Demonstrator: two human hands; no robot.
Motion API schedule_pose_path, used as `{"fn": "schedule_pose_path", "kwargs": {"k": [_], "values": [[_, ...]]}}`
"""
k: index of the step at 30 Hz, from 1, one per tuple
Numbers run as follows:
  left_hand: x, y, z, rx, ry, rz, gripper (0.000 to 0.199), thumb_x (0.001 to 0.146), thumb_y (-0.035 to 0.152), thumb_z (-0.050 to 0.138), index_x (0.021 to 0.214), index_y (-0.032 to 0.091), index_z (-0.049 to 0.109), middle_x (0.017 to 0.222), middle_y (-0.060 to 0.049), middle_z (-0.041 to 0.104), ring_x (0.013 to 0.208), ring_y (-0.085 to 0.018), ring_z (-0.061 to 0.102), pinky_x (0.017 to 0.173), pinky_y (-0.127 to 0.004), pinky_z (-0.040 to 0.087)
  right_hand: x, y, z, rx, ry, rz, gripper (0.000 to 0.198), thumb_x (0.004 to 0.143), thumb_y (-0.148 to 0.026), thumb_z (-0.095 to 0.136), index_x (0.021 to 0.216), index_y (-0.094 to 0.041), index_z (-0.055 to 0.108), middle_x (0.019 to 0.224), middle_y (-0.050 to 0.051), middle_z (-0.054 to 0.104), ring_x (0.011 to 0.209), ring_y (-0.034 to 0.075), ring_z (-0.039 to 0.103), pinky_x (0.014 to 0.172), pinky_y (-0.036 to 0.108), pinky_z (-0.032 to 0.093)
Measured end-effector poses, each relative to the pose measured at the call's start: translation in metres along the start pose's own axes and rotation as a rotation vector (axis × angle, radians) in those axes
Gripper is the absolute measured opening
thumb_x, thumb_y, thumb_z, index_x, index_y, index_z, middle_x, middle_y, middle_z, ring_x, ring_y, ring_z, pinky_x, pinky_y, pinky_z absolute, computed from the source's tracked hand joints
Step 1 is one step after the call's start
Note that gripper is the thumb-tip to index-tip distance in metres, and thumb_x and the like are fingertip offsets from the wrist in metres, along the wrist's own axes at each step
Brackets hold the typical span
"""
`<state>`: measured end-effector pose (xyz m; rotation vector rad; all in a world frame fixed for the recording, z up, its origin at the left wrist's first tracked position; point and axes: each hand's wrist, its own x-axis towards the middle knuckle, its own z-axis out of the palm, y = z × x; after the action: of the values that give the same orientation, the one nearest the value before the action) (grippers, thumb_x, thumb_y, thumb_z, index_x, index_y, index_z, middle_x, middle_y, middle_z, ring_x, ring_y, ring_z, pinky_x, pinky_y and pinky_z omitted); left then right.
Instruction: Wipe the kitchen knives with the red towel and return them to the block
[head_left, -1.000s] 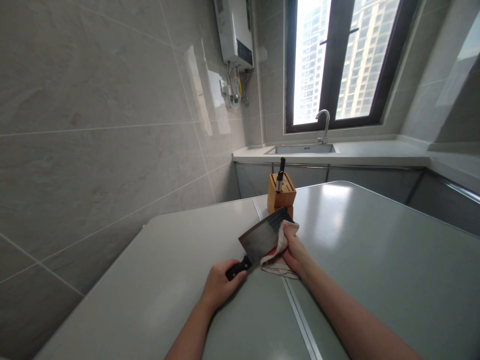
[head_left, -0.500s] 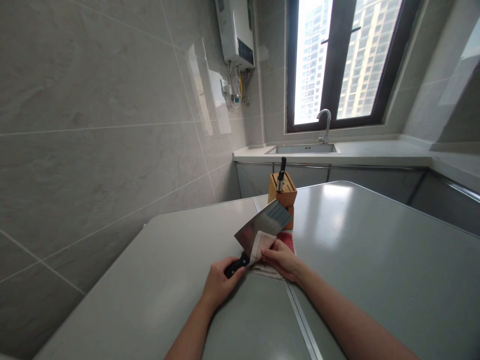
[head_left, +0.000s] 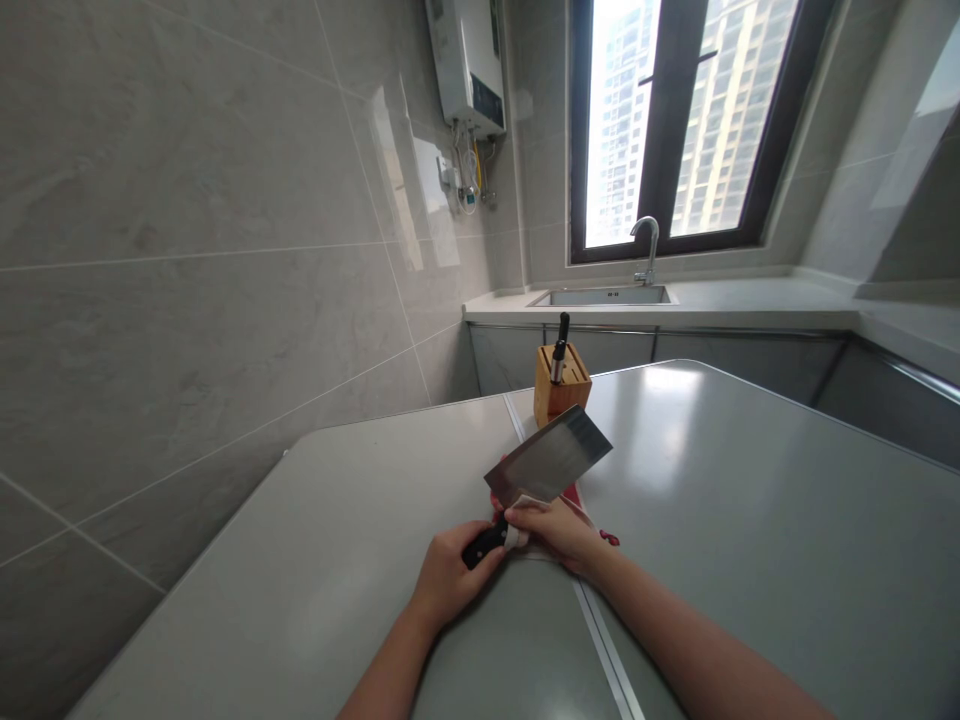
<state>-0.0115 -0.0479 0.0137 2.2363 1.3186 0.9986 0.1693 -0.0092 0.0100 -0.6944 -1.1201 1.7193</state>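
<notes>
Your left hand [head_left: 452, 575] is wrapped around the black handle [head_left: 484, 546] of the cleaver [head_left: 551, 455], near the middle of the table [head_left: 262, 560]. The blade slants away from you toward the far right, its broad face turned to you, and its upper edge covers the lower part of the knife block [head_left: 561, 385] in your view; whether the two touch, you cannot tell from here.

Your right hand [head_left: 559, 533] grips a red and white cloth [head_left: 538, 500], thumb and fingers closed on it where the blade meets the handle, just right of your left hand. Part of the cloth shows red behind the blade's near edge, and a pale part lies under your fingers. A small red and dark patch shows just right of your right wrist; you cannot tell whether it belongs to the cloth.

The wooden knife block stands upright beyond the blade, with a black-handled knife [head_left: 559, 350] in it. Farther off, a sink [head_left: 607, 297] with a faucet [head_left: 651, 245] sits in the counter [head_left: 757, 297] below the window [head_left: 697, 130].
</notes>
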Motion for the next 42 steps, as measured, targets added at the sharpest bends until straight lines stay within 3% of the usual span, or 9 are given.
{"fn": "schedule_pose_path", "kwargs": {"k": [22, 42], "values": [[0.001, -0.005, -0.001, -0.005, 0.002, -0.031, 0.024, 0.077, 0.036, 0.058, 0.092, 0.019, 0.066, 0.08, -0.002, 0.07, 0.068, -0.016, 0.061, 0.063, -0.023, 0.046, 0.006, 0.006, -0.007, 0.104, 0.026, -0.037, 0.028, 0.061, -0.028, 0.075, 0.084, -0.017, 0.065, 0.082, 0.004, 0.068, 0.083, 0.021, 0.062, 0.084, 0.038, 0.044], [0.001, -0.002, -0.003, 0.001, -0.007, -0.044, 0.024, 0.078, 0.036, 0.056, 0.092, 0.019, 0.066, 0.081, -0.003, 0.069, 0.069, -0.016, 0.061, 0.064, -0.024, 0.047, 0.008, 0.004, -0.01, 0.162, 0.027, 0.029, 0.024, 0.062, -0.025, 0.074, 0.082, -0.016, 0.065, 0.077, 0.002, 0.067, 0.079, 0.019, 0.063, 0.081, 0.035, 0.047]]}}
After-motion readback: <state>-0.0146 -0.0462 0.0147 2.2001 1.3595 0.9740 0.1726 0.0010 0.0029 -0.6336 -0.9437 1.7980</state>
